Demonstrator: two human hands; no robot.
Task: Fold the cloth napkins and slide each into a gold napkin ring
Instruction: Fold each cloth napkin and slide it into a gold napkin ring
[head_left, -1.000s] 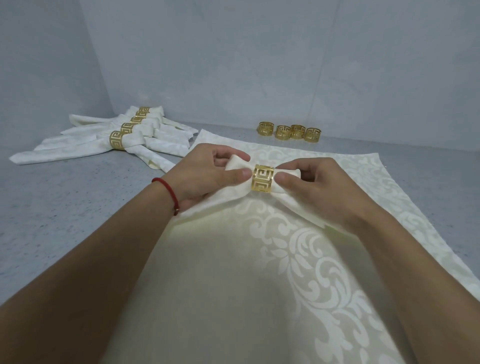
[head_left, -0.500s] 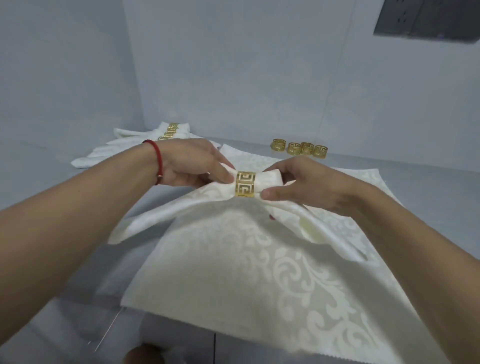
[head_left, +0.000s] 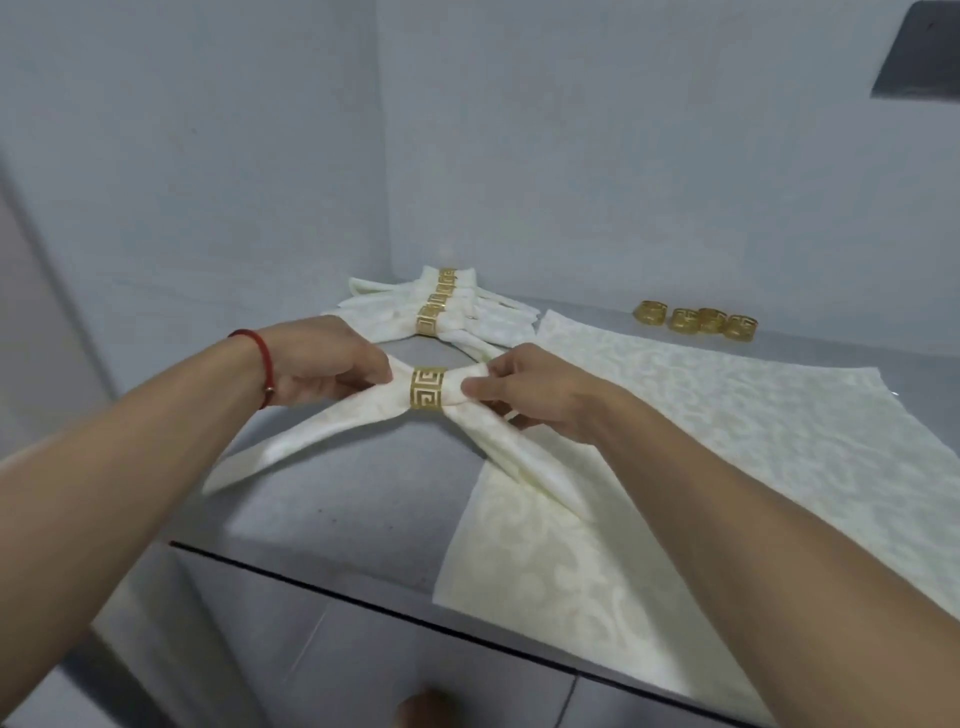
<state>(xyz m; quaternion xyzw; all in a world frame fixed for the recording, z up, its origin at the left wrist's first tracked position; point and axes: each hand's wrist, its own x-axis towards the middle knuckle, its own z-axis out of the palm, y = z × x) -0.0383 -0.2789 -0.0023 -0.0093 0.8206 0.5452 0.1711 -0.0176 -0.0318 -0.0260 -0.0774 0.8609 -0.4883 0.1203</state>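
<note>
A folded cream napkin (head_left: 322, 434) hangs in the air above the grey counter, threaded through a gold napkin ring (head_left: 428, 388). My left hand (head_left: 324, 361) pinches the napkin just left of the ring. On the ring's other side my right hand (head_left: 535, 395) pinches the cloth. The napkin's two tails droop down toward me, left and right. A flat cream napkin (head_left: 727, 441) lies spread on the counter under my right arm.
A pile of ringed napkins (head_left: 441, 312) lies in the back corner by the wall. Several loose gold rings (head_left: 696, 319) stand in a row at the back right. The counter's front edge (head_left: 363, 603) runs across below my arms.
Both hands have lifted the ringed napkin off the flat cloth and carried it left, toward the pile in the corner. The view has swung left with them.
</note>
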